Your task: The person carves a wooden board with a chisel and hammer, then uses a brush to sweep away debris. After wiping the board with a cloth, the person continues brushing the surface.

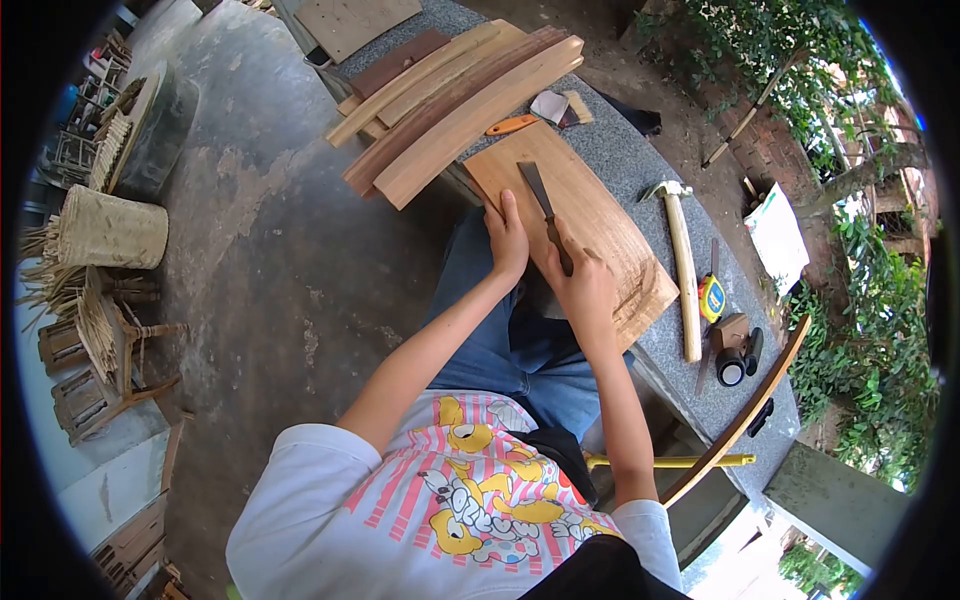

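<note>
A wide wooden board lies at a slant across the edge of the stone bench and over my lap, its near right end rough and chipped. My left hand grips the board's near edge, thumb on top and the other fingers mostly hidden. In my right hand is a chisel with a dark flat blade. Its handle is partly covered by my fingers, and the blade lies along the board, pointing away from me.
Curved wooden pieces are stacked at the far left of the bench. An orange-handled tool, a brush, a hammer, a tape measure and a long curved strip surround the board.
</note>
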The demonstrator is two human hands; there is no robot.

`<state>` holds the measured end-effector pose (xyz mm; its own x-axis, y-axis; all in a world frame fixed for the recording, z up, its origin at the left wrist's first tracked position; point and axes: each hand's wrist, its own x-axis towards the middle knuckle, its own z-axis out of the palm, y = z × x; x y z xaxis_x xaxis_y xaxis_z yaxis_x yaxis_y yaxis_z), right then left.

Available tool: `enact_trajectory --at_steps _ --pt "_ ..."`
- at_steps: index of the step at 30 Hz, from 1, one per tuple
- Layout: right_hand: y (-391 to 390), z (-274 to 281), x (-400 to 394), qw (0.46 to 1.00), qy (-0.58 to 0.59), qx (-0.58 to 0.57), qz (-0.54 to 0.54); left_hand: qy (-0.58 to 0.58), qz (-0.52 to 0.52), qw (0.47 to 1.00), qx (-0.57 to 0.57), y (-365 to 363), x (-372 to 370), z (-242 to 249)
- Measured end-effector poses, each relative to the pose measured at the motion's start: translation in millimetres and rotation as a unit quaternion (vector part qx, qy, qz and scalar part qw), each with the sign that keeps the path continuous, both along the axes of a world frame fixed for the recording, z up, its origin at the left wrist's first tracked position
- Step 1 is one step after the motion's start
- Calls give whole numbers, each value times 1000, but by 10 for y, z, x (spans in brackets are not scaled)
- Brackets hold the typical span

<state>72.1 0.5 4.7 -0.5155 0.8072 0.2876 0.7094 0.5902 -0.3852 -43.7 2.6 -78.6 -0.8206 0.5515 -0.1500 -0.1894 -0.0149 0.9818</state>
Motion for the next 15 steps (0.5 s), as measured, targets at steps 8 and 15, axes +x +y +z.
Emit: enact_trajectory --at_steps 8,15 --pt "-60 44 103 1000 -4 -16 -5 -14 -7 999 29 -18 14 84" --pt "-103 128 165 998 -15 -64 -8 11 20 1000 14 16 16 1"
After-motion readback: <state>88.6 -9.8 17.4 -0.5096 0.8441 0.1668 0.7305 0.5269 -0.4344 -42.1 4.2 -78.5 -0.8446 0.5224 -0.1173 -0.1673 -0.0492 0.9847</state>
